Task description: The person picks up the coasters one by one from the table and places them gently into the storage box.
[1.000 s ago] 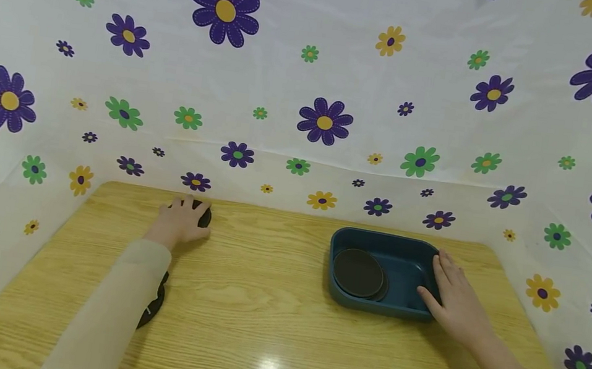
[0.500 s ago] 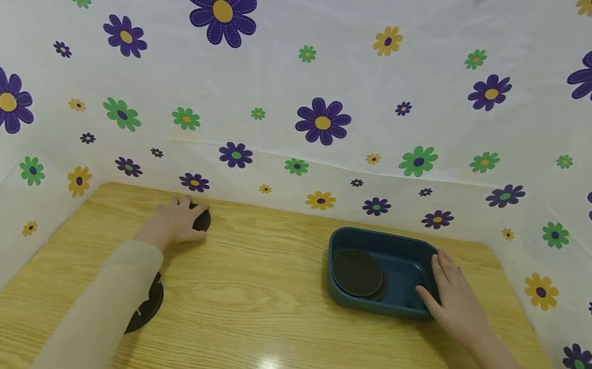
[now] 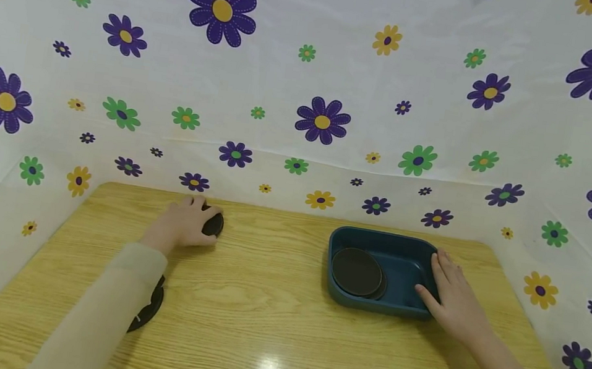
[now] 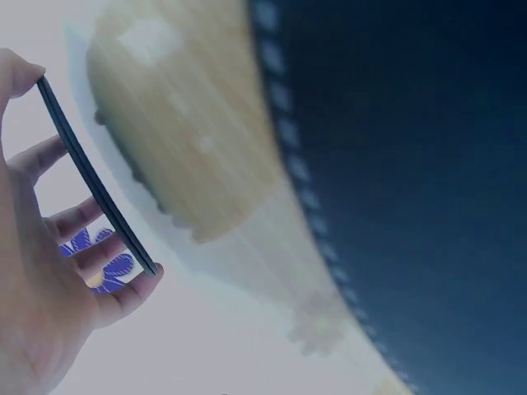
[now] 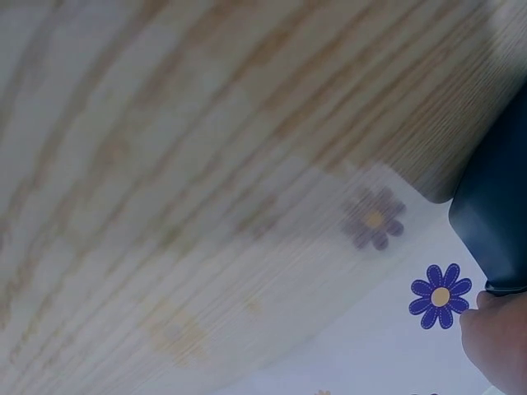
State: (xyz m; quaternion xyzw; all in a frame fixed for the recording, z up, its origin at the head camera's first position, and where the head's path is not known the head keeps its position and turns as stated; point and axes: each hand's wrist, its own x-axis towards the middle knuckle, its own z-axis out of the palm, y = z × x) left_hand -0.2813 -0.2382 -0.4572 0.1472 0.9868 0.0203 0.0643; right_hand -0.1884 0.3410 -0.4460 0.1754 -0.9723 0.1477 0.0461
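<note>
My left hand (image 3: 184, 224) is at the back left of the table, gripping a black round coaster (image 3: 214, 223) by its edge. Seen edge-on in the left wrist view, the thin coaster (image 4: 95, 181) spans from the thumb to the fingertips, with a line along its edge. On the right, a dark blue rectangular bin (image 3: 372, 307) holds black round coasters (image 3: 357, 272), one overlapping another at its left end. My right hand (image 3: 457, 302) rests on the bin's right end, fingers straight and thumb over the inside. A fingertip (image 5: 498, 333) touches the bin's corner in the right wrist view.
The wooden table (image 3: 254, 329) is bordered by a white flowered cloth (image 3: 287, 83) at the back and sides. A black rounded object (image 3: 149, 311) shows beside my left forearm, partly hidden. A dark stitched-edge surface (image 4: 412, 164) fills the left wrist view's right side.
Over the last half second my left hand has shifted slightly to the right, with the coaster in its grip. My right hand and the bin stay in place.
</note>
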